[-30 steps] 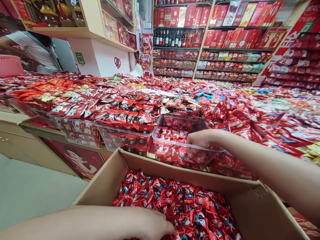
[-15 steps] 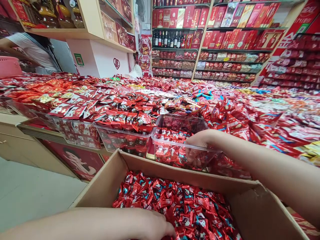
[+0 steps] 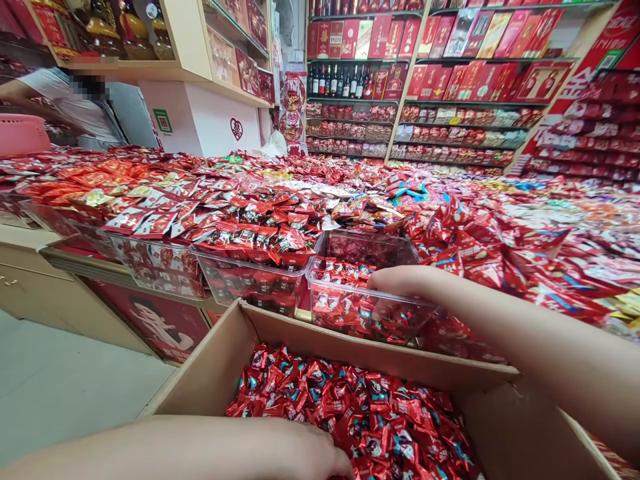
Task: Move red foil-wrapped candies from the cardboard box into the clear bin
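1. Flatter than before, the right hand (image 3: 395, 287) reaches into the tub (image 3: 350, 289), fingers bent beside candies (image 3: 333, 307); grip unclear.
2. Left hand (image 3: 310, 450) rests on the box's (image 3: 350, 340) red candies, grip hidden.
3. Beyond: QR sign (image 3: 162, 121), heart (image 3: 237, 129) bearing 囍; packet (image 3: 245, 237) print too small.

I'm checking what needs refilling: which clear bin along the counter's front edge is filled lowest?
The bin with the right hand inside, just beyond the cardboard box: its sweets lie below the rim, while the bins either side are heaped high.
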Demonstrator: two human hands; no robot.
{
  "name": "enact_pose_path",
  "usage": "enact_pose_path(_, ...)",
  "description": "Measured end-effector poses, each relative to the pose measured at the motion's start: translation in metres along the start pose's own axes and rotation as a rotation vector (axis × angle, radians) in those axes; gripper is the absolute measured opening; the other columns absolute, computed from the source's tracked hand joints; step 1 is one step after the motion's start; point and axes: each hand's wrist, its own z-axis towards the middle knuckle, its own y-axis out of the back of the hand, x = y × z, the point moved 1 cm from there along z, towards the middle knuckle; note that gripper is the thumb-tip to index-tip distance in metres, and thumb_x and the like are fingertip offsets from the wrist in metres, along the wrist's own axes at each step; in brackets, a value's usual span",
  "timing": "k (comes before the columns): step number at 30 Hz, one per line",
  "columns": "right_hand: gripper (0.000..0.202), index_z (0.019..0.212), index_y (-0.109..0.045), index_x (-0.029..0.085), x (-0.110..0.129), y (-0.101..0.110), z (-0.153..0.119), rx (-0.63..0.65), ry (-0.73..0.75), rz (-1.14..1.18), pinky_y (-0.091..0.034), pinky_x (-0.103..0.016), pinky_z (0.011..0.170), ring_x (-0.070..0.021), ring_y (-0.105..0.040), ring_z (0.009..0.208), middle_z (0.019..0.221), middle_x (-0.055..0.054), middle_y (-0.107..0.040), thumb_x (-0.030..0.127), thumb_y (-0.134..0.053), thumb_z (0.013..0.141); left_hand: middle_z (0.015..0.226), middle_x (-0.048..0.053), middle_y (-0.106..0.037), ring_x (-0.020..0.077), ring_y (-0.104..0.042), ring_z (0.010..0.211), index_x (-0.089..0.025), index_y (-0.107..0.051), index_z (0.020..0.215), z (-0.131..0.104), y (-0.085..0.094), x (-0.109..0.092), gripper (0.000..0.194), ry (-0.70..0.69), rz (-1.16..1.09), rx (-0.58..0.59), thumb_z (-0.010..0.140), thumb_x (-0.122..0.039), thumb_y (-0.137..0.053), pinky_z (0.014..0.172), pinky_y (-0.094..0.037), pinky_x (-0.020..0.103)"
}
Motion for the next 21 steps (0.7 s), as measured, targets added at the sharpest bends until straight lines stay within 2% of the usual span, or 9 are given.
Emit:
enact_pose_path(6,0.037,0.085,-0.063,0.01,0.012,0.006,-0.007,-0.124,-0.036,-0.095,-0.036,-0.024,0.049,-0.0219,-0.056,0.07,0.081,-0.01,-0.062,0.04,-0.06,0.064,0.102,0.012,-0.055,0.0296,-0.052,0.093,-0.025,-0.041,0.118,0.004,-0.002,0.004,0.059,-0.022,0.01,0.001,0.061,-0.027,-0.057,0.072,-0.042,0.038)
enact_pose_path(11,0.028,0.083,-0.064,0.007,0.02,0.011,-0.015,-0.148,-0.105,-0.122,-0.034,-0.024,0.047,-0.0225,-0.056,0.069,0.08,-0.013,-0.062,0.029,-0.058,0.067,0.101,0.011,-0.056,0.0291,-0.052,0.091,-0.025,-0.04,0.118,0.002,-0.001,0.002,0.062,-0.019,0.015,0.016,0.06,-0.027,-0.058,0.07,-0.043,0.037)
enact_pose_path(15,0.028,0.086,-0.063,0.009,0.017,0.008,-0.012,-0.18,-0.103,-0.081,-0.035,-0.023,0.048,-0.0215,-0.056,0.072,0.083,-0.012,-0.062,0.028,-0.056,0.068,0.1,0.01,-0.056,0.0286,-0.053,0.09,-0.026,-0.041,0.117,0.005,-0.003,0.004,0.061,-0.028,0.003,0.012,0.059,-0.027,-0.058,0.068,-0.042,0.036)
enact_pose_path(21,0.021,0.077,-0.064,0.013,0.008,0.0,-0.008,-0.09,-0.038,0.04,-0.036,-0.021,0.044,-0.0158,-0.055,0.056,0.067,-0.005,-0.063,0.029,-0.054,0.067,0.099,0.01,-0.056,0.0286,-0.054,0.088,-0.026,-0.042,0.116,0.01,-0.008,0.009,0.061,-0.02,0.017,-0.012,0.057,-0.027,-0.057,0.064,-0.042,0.035)
